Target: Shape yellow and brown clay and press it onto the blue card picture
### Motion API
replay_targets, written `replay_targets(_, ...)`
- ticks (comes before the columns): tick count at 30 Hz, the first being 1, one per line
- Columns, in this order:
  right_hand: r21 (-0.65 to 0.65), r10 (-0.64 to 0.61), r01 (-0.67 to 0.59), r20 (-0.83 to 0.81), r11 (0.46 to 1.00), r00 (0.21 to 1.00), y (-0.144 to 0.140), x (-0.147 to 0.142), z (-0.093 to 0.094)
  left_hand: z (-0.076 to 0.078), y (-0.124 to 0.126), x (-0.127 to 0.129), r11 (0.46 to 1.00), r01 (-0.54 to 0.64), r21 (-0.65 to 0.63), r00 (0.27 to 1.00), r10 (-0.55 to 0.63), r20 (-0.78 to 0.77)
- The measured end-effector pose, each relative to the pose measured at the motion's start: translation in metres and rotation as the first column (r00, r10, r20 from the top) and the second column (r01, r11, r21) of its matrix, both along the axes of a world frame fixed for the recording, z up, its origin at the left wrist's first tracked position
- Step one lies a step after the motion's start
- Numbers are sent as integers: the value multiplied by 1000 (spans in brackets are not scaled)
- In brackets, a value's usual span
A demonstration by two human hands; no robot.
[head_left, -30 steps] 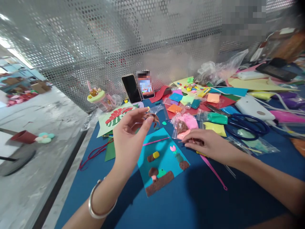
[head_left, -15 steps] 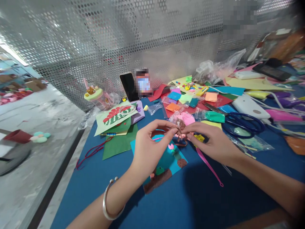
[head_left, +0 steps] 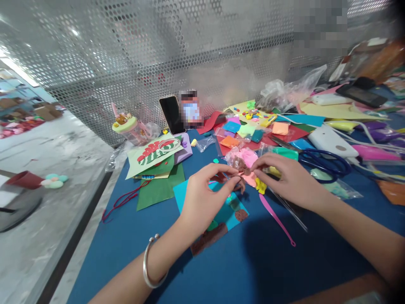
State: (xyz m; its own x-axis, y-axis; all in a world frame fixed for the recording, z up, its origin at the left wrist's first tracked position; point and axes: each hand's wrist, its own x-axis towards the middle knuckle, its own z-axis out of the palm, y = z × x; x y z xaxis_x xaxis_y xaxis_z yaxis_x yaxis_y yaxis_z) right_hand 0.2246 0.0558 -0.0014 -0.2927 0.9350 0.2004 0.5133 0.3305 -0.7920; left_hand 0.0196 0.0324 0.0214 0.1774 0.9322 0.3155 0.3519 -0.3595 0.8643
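Note:
Between the thumb and forefinger of my left hand is a thin strip of brown modelling clay, its loose end hanging down. My right hand is closed in a pinch just right of it; whatever its fingertips hold is too small to make out. Under my left hand lies a blue card bearing brown and green clay shapes, partly hidden by the hand. Bagged brown clay and pink clay sit beyond my fingertips. Yellow clay and a pink plastic clay tool lie beside my right hand.
Decorated cards and a red cord are at the left. A phone leans on the perforated metal panel. Clay packets, blue-handled scissors and a white power bank crowd the right.
My hands have moved apart; the brown strip stays with my left hand, which shifted slightly right and down. My right hand has lifted a little, uncovering more of the pink and yellow clay.

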Motion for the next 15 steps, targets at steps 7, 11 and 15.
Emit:
replay_targets(7,-463,-181,-470,-830,752,528,-26,-43,-12,-19,-8,8,794,221,566,933,-3,-361)
replay_targets(11,-500,-327,-542,-862,676,388,-30,-48,-8,-28,-25,18,679,416,605,775,82,-626)
replay_targets(15,-516,-282,-509,-838,689,467,-36,-53,-12,-29,-38,28,728,459,509,702,54,-710)
